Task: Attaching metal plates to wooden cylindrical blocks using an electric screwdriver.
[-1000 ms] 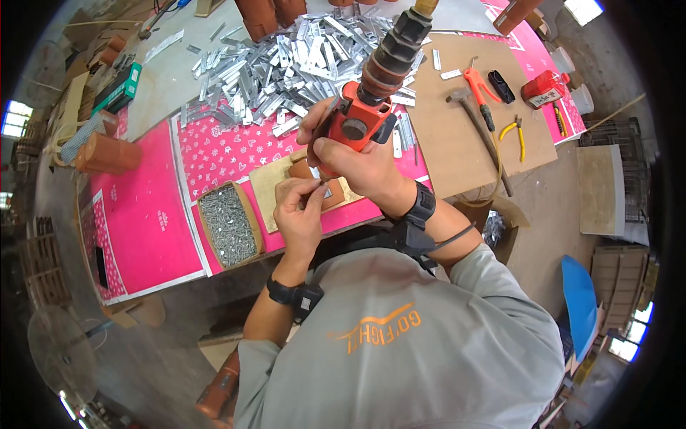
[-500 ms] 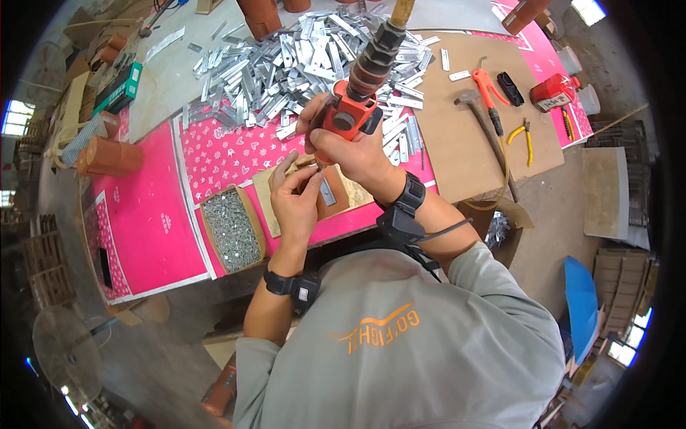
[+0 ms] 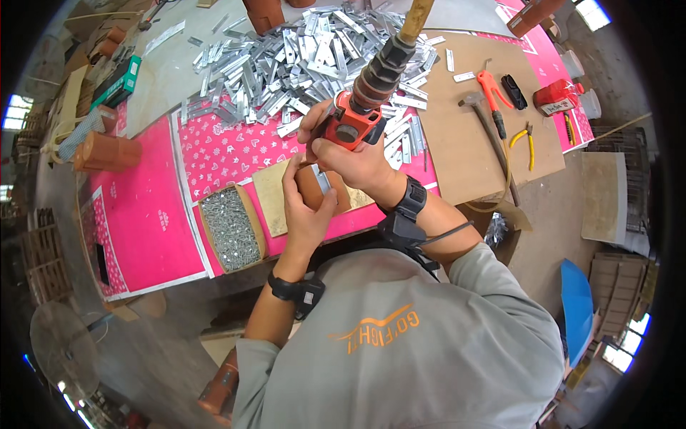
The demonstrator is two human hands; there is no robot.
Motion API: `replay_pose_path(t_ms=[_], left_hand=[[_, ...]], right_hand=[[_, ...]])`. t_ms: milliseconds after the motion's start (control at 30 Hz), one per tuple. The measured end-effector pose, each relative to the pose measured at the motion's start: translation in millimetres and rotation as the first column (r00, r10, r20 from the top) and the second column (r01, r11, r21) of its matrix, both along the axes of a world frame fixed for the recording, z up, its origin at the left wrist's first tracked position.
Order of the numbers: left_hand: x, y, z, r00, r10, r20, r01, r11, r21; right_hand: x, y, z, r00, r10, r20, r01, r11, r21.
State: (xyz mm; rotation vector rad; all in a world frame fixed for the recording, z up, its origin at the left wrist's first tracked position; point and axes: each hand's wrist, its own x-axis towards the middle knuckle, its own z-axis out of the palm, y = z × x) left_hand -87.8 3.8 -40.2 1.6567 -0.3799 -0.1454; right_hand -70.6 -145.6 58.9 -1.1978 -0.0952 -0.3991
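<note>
Fingers of your right hand (image 3: 357,161) were wrapped tight around the orange-and-black power tool with a ribbed dark barrel (image 3: 361,107), its body pointing down at the work and its barrel running up toward the far side of the bench. Your left hand (image 3: 306,207) was closed around a small reddish-brown block (image 3: 314,189), with a short flat silver metal strip (image 3: 323,180) lying against the block between your two hands. Whether the tool's tip touched the strip could not be told; your right hand hid it.

Block and strip sat over a tan square board (image 3: 275,196) on the pink patterned table cover (image 3: 229,154). Just left of the board stood an open cardboard box of small grey screws (image 3: 230,227). Beyond the tool lay a wide heap of flat silver metal brackets (image 3: 300,61).

To your right, on a brown board (image 3: 464,150), lay a hammer with a wooden handle (image 3: 489,136), orange-handled pliers (image 3: 491,91) and yellow-handled pliers (image 3: 527,139), well apart from your hands. A black band (image 3: 413,199) sat on your right wrist, another (image 3: 293,292) on your left.
</note>
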Motion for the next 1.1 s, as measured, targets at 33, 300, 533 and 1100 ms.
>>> replay_pose_path(t_ms=[33,300,533,1100], left_hand=[[0,2,-5,0.999,-0.044,0.022,0.044,0.999,0.031],[1,4,-19,0.986,-0.110,0.122,0.103,0.993,0.066],[1,-1,-14,0.990,-0.096,0.106,0.098,0.995,-0.017],[3,5,13,0.938,-0.129,0.321,-0.001,0.927,0.374]], right_hand=[[0,-1,-1,1.000,0.013,0.004,-0.013,1.000,-0.013],[-2,1,-1,1.000,0.012,0.020,-0.012,1.000,-0.004],[0,3,-10,0.999,0.036,-0.001,-0.036,0.993,-0.113],[-17,-8,26,0.998,-0.051,-0.027,0.046,0.987,-0.153]])
